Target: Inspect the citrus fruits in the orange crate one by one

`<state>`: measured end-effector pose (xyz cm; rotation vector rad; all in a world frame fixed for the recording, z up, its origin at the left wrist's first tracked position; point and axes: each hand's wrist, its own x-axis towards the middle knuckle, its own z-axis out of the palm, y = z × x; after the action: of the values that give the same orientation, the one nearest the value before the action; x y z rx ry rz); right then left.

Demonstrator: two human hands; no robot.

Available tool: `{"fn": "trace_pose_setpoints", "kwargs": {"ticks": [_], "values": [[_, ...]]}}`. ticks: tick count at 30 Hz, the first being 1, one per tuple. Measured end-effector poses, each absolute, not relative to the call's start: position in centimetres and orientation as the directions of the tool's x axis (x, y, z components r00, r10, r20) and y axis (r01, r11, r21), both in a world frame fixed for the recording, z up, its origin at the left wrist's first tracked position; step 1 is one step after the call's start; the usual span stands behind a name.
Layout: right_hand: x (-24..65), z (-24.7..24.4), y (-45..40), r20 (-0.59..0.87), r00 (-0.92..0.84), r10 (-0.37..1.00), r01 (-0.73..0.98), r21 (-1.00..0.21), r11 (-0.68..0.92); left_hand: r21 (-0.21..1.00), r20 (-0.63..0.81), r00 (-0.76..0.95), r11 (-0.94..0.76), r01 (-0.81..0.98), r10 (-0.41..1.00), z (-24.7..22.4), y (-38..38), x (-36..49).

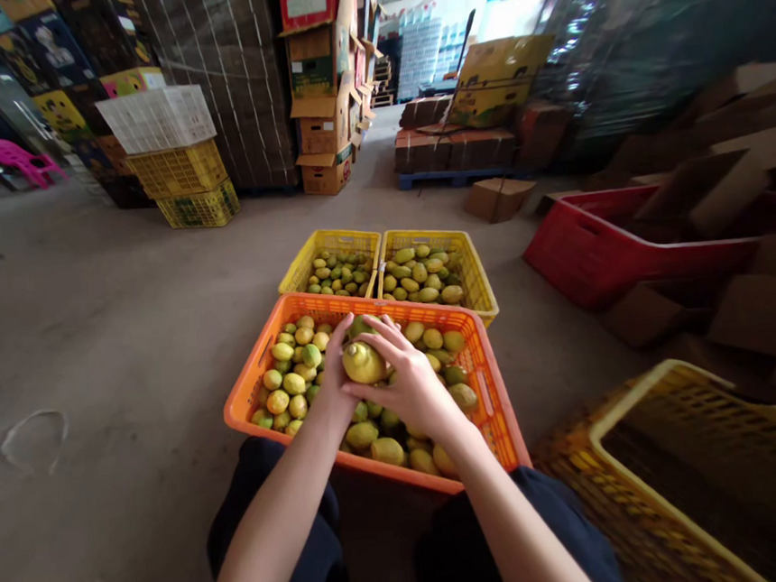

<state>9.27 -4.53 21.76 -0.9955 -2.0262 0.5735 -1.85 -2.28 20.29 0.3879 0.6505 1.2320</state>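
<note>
My left hand (336, 375) and my right hand (413, 379) close around a yellow lemon (363, 363), its knobbed end turned toward me. A greener lemon (361, 326) shows just behind it between my fingers; whether I hold that one too, I cannot tell. Both hands are over an orange plastic crate (239, 414). Inside it, smaller yellow and green lemons (294, 383) lie on the left, and larger ones (388, 451) lie at the front and right. My fingers and wrists hide the middle of the crate.
Two yellow crates (473, 274) of lemons stand behind the orange one. On the right are a yellow basket (635, 396) and a red crate (568, 253) with cardboard. Farther back stand stacked crates (180, 169), cartons (320, 134) and a loaded blue pallet (456, 177).
</note>
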Motion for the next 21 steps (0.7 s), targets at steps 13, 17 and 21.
{"fn": "trace_pose_setpoints", "kwargs": {"ticks": [13,17,21], "values": [[12.7,22.9,-3.5,0.296,0.070,0.952,0.160,-0.946,0.282,0.217,-0.234,0.246,0.297,-0.930,0.941,23.1,-1.9,-4.0],[12.9,23.1,-3.4,0.268,0.115,0.956,0.145,-0.957,0.251,0.413,-0.160,0.258,0.302,-0.859,0.953,22.9,-2.2,-3.6],[13.3,22.6,-3.4,0.403,0.103,0.909,0.309,-0.882,0.355,0.836,0.095,0.004,-0.078,-0.543,0.995,22.2,-2.1,-3.3]]}}
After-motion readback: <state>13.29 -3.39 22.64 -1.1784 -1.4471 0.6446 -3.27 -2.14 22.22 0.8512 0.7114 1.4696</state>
